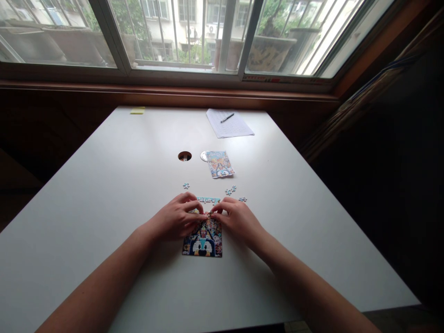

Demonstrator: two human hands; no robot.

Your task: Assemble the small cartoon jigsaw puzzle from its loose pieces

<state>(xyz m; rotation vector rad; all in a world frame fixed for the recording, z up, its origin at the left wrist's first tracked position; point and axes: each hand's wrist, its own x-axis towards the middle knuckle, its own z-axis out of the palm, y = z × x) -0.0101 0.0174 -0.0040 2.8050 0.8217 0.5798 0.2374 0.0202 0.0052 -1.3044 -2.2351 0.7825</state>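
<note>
A small colourful jigsaw puzzle [204, 243] lies on the white table [104, 208] right in front of me, its lower part joined up and showing a blue cartoon figure. My left hand [178, 217] and my right hand [236, 217] rest on its upper half, fingers curled, fingertips meeting and pinching at a small piece [209, 214] near the middle. A strip of joined blue pieces [208, 200] lies just beyond my fingers. Loose pieces lie at the left [186, 186] and at the right [231, 190], with one more [242, 199] close to my right hand.
A printed picture card [219, 163] lies further back beside a round silvery lid [204, 156] and a cable hole [184, 156]. A sheet of paper [229, 125] with a pen [227, 118] and a yellow note [138, 110] sit near the window.
</note>
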